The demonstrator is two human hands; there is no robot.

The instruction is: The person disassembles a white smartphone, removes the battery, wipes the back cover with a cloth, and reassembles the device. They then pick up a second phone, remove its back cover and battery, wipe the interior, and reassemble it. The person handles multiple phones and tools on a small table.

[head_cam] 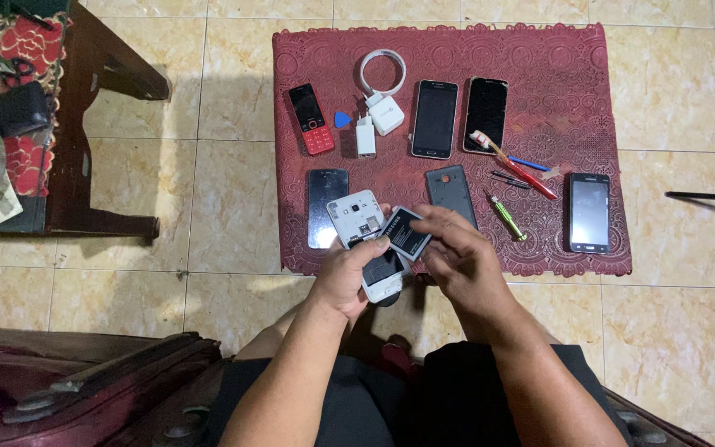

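Battery (pixel 405 233) lay pinched in right hand (pixel 457 252), long axis tilted up-right, touching phone's open back | phone (pixel 366 236) gripped in left hand (pixel 349 273), just left of battery | both above mat (pixel 556 91) front edge.

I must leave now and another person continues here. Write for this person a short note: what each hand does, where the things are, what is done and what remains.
Left hand: holds the white phone, back cover off, its back facing up.
Right hand: holds the dark battery, tilted over the open back of the phone.
On the red mat: a dark back cover beside the hands, a green screwdriver, a red keypad phone, a white charger, other phones.
Done: cover is off.
Left: battery is not seated flat; cover is not on.
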